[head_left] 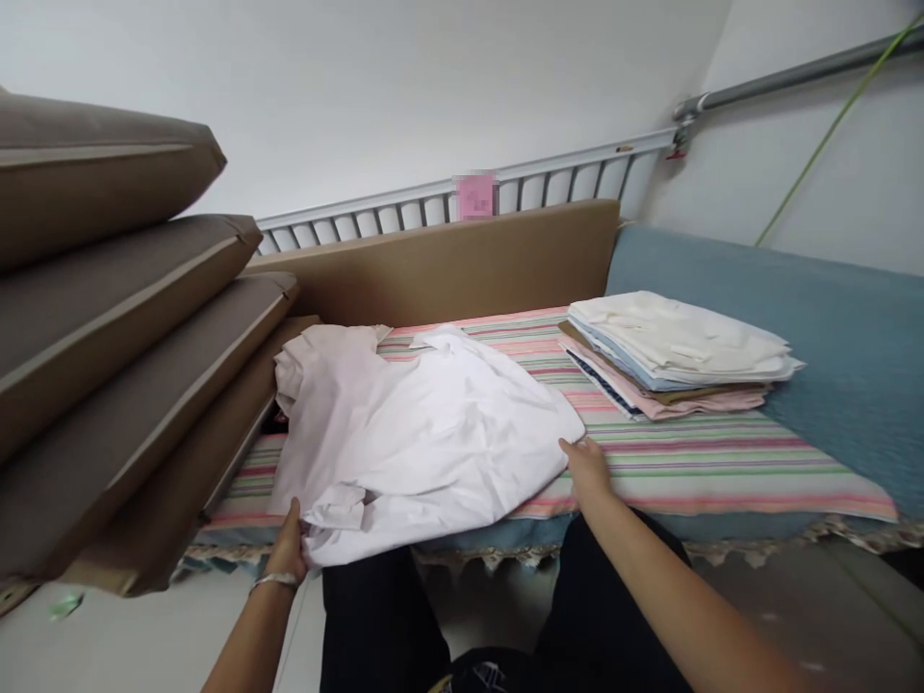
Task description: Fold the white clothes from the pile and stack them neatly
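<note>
Dark trousers [375, 616] are seen nearest the head camera, with the knees set just in front of the sofa's frilled front edge [498, 556]. Over that edge, at its left part, the lower hem of a white garment [462, 414] is drawn toward the knees; the rest is spread, lightly creased, on a striped cloth [693, 472]. By the left hand [287, 549], the garment's near left corner is touched beside a folded-back flap; the thumb is raised, the other fingers are largely hidden, and whether they are clamped cannot be told. By the right hand [588, 470], the right edge is pinched between thumb and bent fingers.

On the left, a pale pinkish garment [318, 404] is partly covered by the white one, and its outer side is brought close to piled brown cushions [180, 375], by which reach is bounded there. On the right, a strip of striped cloth is left showing between the white garment and a folded stack of clothes [679, 346], so the two are kept apart. Behind, the striped cloth is closed off by a brown backrest [462, 269], and at the far right by a blue armrest [830, 337].
</note>
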{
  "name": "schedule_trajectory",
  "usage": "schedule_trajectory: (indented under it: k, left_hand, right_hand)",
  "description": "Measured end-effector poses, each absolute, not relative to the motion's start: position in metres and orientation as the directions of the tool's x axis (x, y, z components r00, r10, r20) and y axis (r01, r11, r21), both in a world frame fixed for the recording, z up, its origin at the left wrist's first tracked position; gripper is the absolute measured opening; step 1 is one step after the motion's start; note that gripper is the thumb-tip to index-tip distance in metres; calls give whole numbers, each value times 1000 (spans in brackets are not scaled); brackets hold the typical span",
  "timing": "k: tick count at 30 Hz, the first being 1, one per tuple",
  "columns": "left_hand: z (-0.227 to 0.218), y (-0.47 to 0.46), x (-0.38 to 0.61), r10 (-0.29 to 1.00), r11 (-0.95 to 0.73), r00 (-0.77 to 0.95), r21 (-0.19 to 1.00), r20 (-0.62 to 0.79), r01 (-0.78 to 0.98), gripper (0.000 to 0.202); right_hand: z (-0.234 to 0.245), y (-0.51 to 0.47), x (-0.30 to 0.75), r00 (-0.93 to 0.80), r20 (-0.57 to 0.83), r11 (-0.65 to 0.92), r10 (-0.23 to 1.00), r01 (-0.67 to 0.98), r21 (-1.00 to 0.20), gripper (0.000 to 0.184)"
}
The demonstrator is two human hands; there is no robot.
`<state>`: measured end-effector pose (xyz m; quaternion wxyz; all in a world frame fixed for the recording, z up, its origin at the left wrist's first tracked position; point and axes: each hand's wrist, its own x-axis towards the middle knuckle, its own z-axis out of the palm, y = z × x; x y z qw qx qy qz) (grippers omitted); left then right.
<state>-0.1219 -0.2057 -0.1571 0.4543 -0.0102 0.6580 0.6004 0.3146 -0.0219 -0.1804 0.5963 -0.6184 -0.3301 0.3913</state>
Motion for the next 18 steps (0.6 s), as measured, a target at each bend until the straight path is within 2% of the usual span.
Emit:
schedule_trajectory:
  k: [3, 4, 6, 7, 9, 11, 13, 15, 17, 18]
  left_hand:
    - [-142, -226, -120, 594, 349, -502, 763, -629, -544, 32]
    - [-134, -232, -114, 606, 356, -486, 761, -630, -543, 31]
    - [-113, -242, -90, 643, 336, -456, 761, -616, -555, 29]
    - [-102, -246, -71, 677, 313, -435, 768, -593, -559, 27]
    - [-81, -252, -25, 755, 249, -401, 793, -518, -556, 23]
    - [-65, -256, 21, 885, 215, -247, 817, -394, -535, 25]
    - [-57, -259, 53, 955, 218, -61, 829, -289, -516, 26]
    - [-57, -261, 63, 969, 245, 100, 849, -225, -468, 31]
    - [-68, -262, 48, 961, 274, 133, 879, -241, -391, 36]
    - [-77, -261, 34, 956, 293, 84, 883, -282, -366, 36]
  right_hand:
    - [-177, -60, 308, 418, -35, -91, 908, 116, -989, 51]
    - [-173, -76, 301, 323, -2, -73, 946, 207, -976, 48]
    - [-161, -113, 278, 2, 65, 60, 998, 366, -929, 44]
    - [-153, -132, 262, -188, 108, 176, 976, 396, -901, 46]
    - [-136, -168, 227, -514, 167, 390, 842, 365, -846, 67]
    - [-122, -194, 199, -676, 180, 468, 714, 271, -841, 73]
    - [-112, -206, 188, -730, 145, 384, 667, 170, -908, 55]
    - [-106, -203, 197, -733, 67, 213, 676, 107, -971, 37]
    - [-99, -191, 223, -671, -19, 74, 741, 110, -991, 35]
    - [-95, -185, 239, -605, -46, 43, 795, 132, -990, 37]
